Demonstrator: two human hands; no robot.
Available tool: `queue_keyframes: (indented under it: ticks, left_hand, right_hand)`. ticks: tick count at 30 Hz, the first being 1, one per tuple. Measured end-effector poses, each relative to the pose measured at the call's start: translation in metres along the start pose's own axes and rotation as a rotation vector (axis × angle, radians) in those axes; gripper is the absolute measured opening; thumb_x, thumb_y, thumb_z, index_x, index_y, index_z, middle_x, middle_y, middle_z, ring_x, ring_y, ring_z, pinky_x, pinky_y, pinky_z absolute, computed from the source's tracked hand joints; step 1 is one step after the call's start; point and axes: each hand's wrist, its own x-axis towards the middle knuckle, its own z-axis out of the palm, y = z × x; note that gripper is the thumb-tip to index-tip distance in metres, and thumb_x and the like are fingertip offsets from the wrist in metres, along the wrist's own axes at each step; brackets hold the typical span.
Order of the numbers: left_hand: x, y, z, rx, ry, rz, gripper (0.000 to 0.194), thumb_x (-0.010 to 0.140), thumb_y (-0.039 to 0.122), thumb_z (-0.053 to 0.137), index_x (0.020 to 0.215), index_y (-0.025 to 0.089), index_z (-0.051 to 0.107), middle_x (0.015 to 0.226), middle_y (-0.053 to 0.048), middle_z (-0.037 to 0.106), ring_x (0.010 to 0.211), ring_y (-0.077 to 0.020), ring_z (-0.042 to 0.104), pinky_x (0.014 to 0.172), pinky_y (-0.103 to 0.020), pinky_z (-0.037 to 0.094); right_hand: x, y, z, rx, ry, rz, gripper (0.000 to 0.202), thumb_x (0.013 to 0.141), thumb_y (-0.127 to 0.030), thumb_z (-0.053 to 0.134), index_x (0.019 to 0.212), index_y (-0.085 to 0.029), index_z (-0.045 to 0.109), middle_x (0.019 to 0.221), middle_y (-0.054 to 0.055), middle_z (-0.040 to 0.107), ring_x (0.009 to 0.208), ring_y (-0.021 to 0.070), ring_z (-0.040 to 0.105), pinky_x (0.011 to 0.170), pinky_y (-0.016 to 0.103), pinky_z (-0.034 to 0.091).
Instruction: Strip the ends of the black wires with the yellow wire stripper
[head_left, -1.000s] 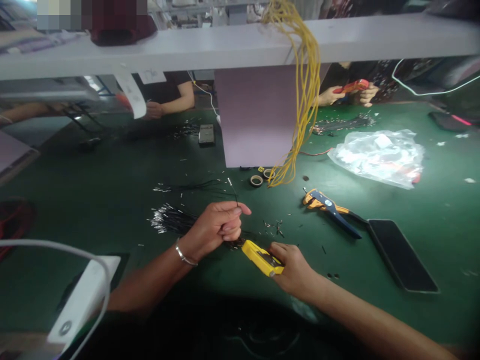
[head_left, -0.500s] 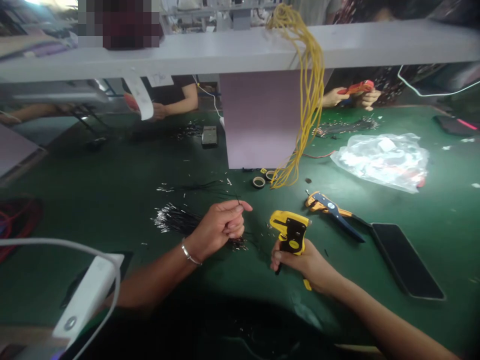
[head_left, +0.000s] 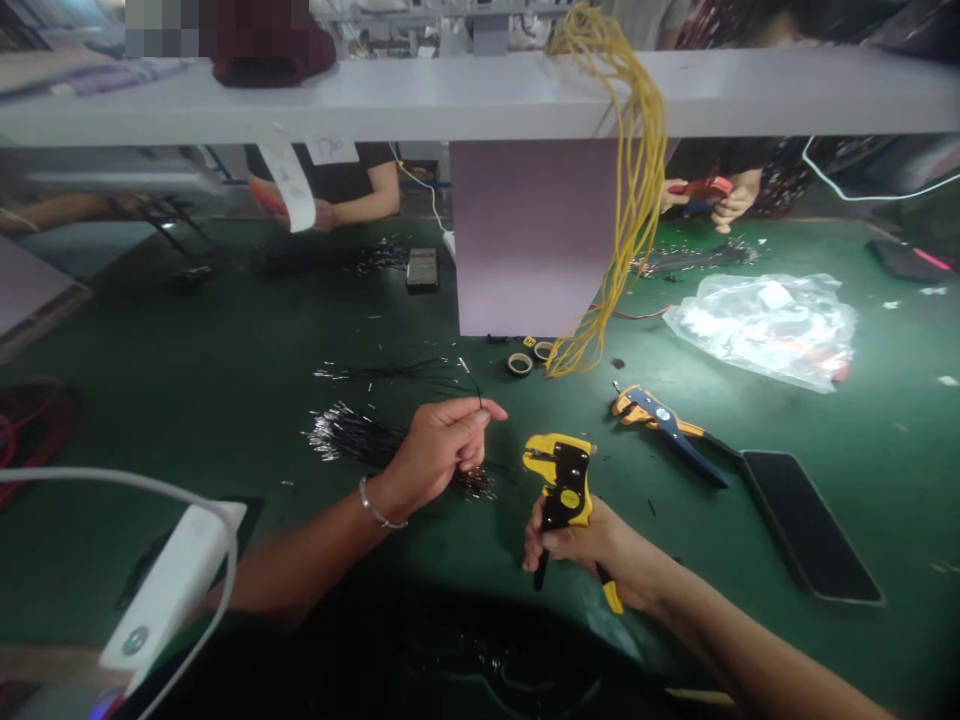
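Note:
Between the thumb and fingers of my left hand [head_left: 442,450] is a thin black wire [head_left: 471,380], its light tip pointing up. Beneath and to the left of that hand lies a bundle of black wires [head_left: 360,437] with bare silvery ends; reddish ends [head_left: 476,485] show at its right. My right hand [head_left: 581,545] is wrapped round the handles of a yellow and black wire stripper [head_left: 566,475], held upright with its jaws toward the left hand. Nothing shows in the jaws. A few loose black wires [head_left: 390,370] lie behind the bundle.
A blue and orange stripper [head_left: 671,430] and a phone [head_left: 810,525] lie at the right, a plastic bag [head_left: 765,325] behind them. Yellow wires [head_left: 630,200] hang from the shelf [head_left: 375,110] near tape rolls [head_left: 519,364]. A white power strip [head_left: 172,585] is front left. People work opposite.
The yellow stripper in my right hand has moved left and slightly down, and its handles are spread wider. The wire in my left hand now shows more of its length and its light tip.

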Motion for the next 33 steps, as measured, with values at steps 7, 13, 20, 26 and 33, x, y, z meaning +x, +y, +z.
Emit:
queue_keyframes:
  ticks: [7,13,20,26,33]
  left_hand:
    - [0.0,0.006,0.003,0.003,0.038,0.011,0.014,0.083,0.026,0.063,0.086,0.014,0.069,0.044,0.008,0.035,0.04,-0.005,0.03,0.043,-0.023,0.025]
    - [0.001,0.01,0.005,-0.052,0.081,-0.03,0.012,0.083,0.025,0.062,0.085,0.014,0.068,0.045,0.008,0.033,0.04,-0.0044,0.027,0.043,-0.023,0.025]
    - [0.0,0.008,0.005,-0.082,0.091,-0.056,0.012,0.084,0.024,0.06,0.087,0.014,0.066,0.046,0.008,0.034,0.041,-0.0037,0.025,0.044,-0.022,0.026]
    - [0.0,0.007,0.005,-0.066,0.095,-0.06,0.012,0.083,0.023,0.061,0.086,0.013,0.067,0.046,0.008,0.034,0.041,-0.0037,0.024,0.044,-0.023,0.025]
    - [0.0,0.007,0.007,-0.071,0.118,-0.062,0.013,0.083,0.024,0.061,0.087,0.013,0.067,0.046,0.008,0.035,0.041,-0.0042,0.025,0.044,-0.023,0.026]
  right_hand:
    - [0.002,-0.005,0.002,-0.066,-0.026,0.008,0.023,0.068,-0.024,0.076,0.084,-0.014,0.062,0.071,0.005,0.069,0.07,0.0208,0.064,0.073,0.035,0.045]
    - [-0.002,-0.003,0.008,-0.179,-0.027,0.028,0.023,0.068,-0.026,0.074,0.083,-0.015,0.061,0.069,0.004,0.068,0.069,0.0185,0.061,0.068,0.031,0.042]
    - [0.004,-0.003,0.018,-0.277,-0.019,0.03,0.019,0.068,-0.025,0.07,0.08,-0.015,0.06,0.068,0.004,0.067,0.067,0.0175,0.058,0.068,0.031,0.042]
    - [0.005,-0.002,0.019,-0.298,-0.036,0.008,0.018,0.071,-0.029,0.07,0.079,-0.017,0.059,0.068,0.004,0.067,0.067,0.0183,0.059,0.068,0.032,0.043]
    - [0.006,-0.001,0.02,-0.282,-0.035,0.02,0.017,0.07,-0.028,0.07,0.078,-0.017,0.059,0.067,0.003,0.066,0.067,0.0179,0.058,0.068,0.032,0.044]
